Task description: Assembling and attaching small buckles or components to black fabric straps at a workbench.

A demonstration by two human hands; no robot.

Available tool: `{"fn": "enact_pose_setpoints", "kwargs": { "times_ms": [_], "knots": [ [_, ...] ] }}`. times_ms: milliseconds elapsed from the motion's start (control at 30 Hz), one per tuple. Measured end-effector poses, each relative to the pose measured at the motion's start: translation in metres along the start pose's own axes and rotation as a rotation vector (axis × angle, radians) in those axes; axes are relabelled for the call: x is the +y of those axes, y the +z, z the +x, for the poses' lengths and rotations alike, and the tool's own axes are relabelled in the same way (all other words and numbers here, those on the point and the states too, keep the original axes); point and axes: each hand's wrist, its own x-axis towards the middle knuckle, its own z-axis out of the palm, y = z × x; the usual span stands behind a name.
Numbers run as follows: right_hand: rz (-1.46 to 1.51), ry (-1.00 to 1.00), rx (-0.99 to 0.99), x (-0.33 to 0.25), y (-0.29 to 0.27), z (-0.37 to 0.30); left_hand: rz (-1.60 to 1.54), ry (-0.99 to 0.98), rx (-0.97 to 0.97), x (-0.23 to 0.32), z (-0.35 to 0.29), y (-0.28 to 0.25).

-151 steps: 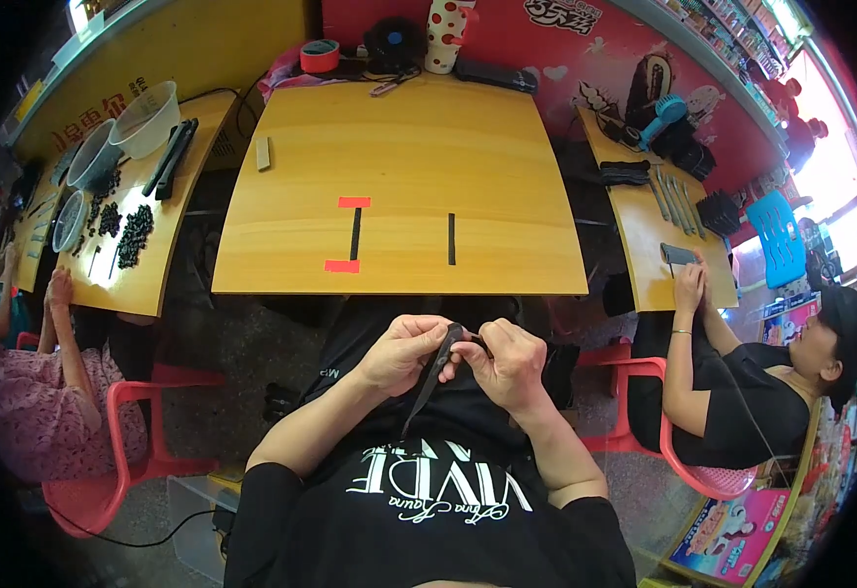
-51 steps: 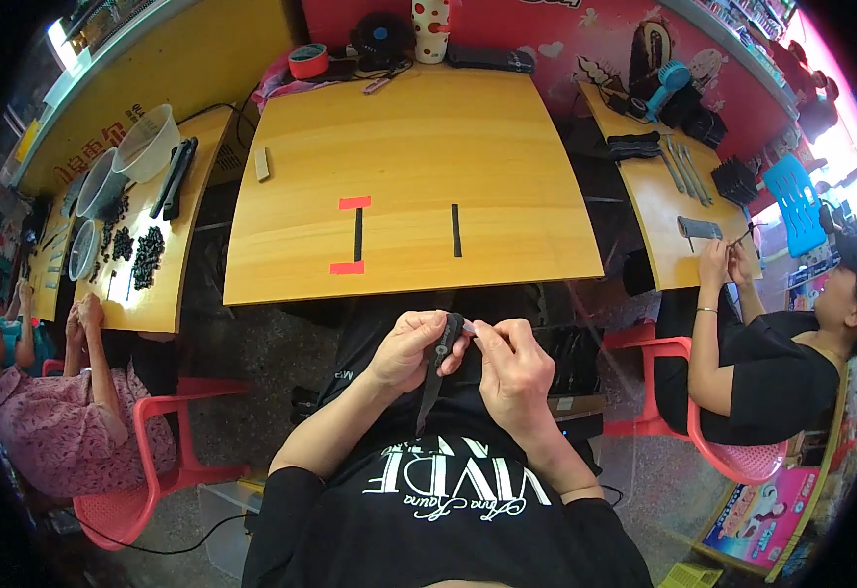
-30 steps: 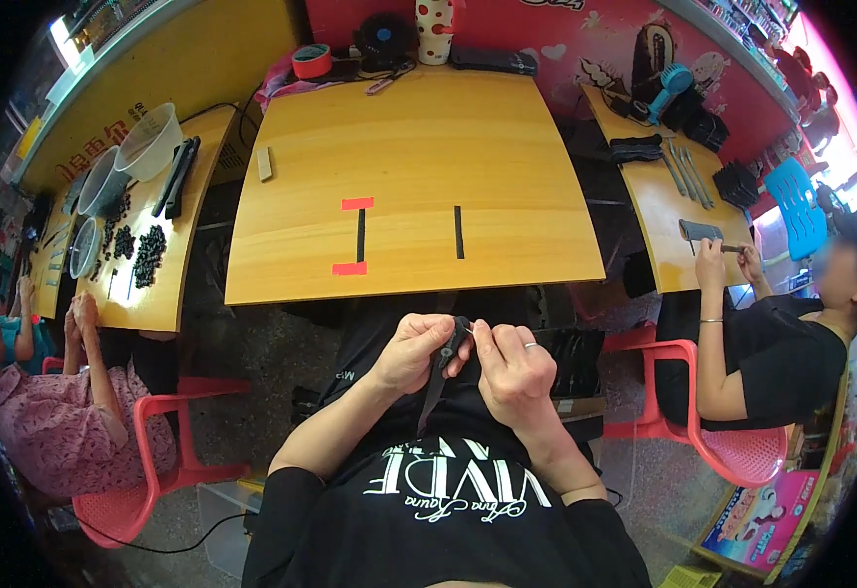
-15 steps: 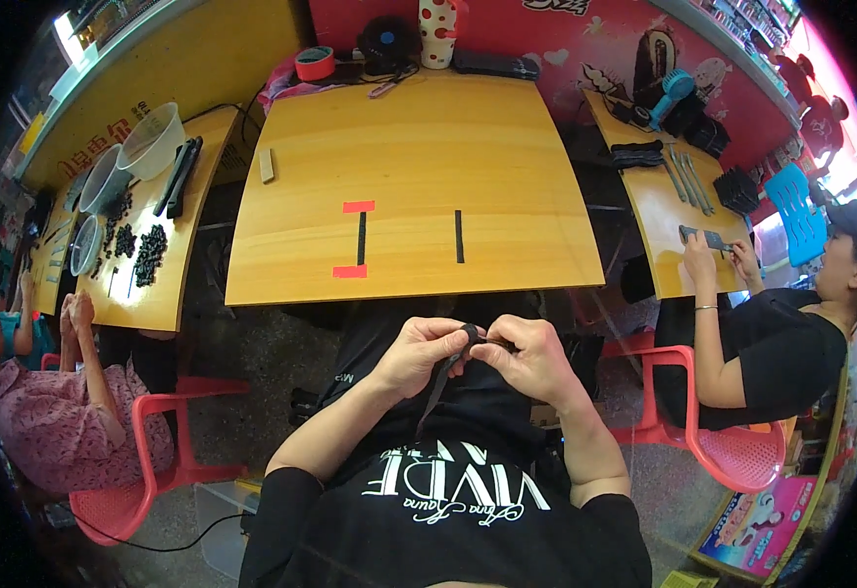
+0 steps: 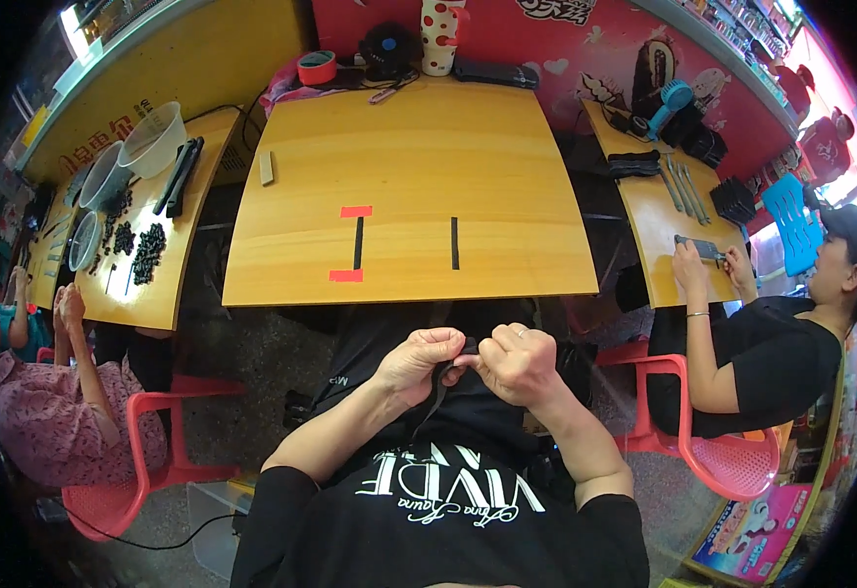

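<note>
A narrow black strap point(image 5: 434, 400) is held in front of my chest, just off the table's near edge. My left hand point(image 5: 409, 367) pinches its upper part between thumb and fingers, where the strap makes a small bend or loop. The tail hangs down toward my lap from under those fingers. Right beside it, my right hand point(image 5: 519, 367) is closed with the knuckles up, its thumb side against the strap's upper end. What lies inside the right fist is mostly hidden.
On the wooden table point(image 5: 399, 147) ahead are a black strip point(image 5: 358, 243) between red tape pieces, another black strip point(image 5: 455, 243) and a small light block point(image 5: 267, 168). A person point(image 5: 772, 333) sits right, handling a dark piece; another person point(image 5: 71, 412) sits left near black parts and bowls.
My right hand has rolled into a tighter fist, knuckles up, beside the strap. The dark end seen at its fingers before is now covered. My left hand still pinches the strap.
</note>
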Motion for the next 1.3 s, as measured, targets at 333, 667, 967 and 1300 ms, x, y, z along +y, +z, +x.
{"fn": "enact_pose_setpoints", "kwargs": {
  "times_ms": [333,667,967,1300],
  "knots": [
    [-0.141,0.039,0.008,-0.010,0.004,-0.001,-0.050,0.046,0.092,0.006,-0.004,0.016],
    [-0.163,-0.135,-0.022,-0.005,-0.007,0.014,0.118,0.256,0.029,0.002,-0.009,0.019],
    [-0.146,-0.448,0.082,-0.044,-0.030,0.035,-0.007,0.525,0.274,0.075,-0.024,0.036],
    [0.524,-0.448,-0.051,-0.061,-0.092,0.018,-0.514,0.930,0.197,0.243,-0.085,-0.146]
  ]
}}
